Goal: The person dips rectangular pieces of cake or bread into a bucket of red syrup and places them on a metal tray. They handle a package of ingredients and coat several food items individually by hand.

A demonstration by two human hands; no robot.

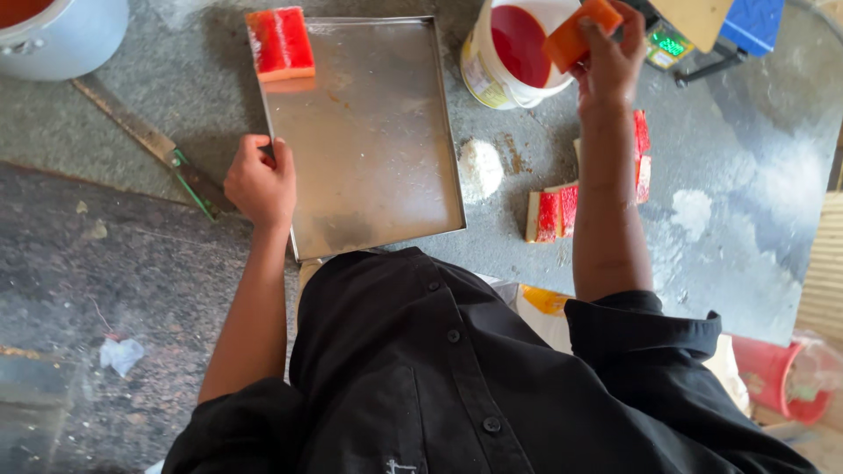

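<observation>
A person lifts an orange block over a bucket while steadying a metal tray.

The right hand (608, 63) is clamped on the orange block (580, 31) above the white bucket (514, 53) of red liquid; the left hand (261, 183) grips the near-left edge of the tray (369, 132), where a red-coated slab (279, 42) sits at the far-left corner. Keeping the block over the bucket would likely spare the counter (746, 175) drips. The forearm hides part of the cut pieces (553, 213).

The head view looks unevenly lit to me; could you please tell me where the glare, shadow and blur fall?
In the head view, daylight washes out the stone counter at the right; the metal tray shows a soft sheen and mirrors the red block on its corner; the left hand on the tray's edge casts a small shadow; the right hand, holding an orange piece over the bucket, looks slightly blurred.
</observation>
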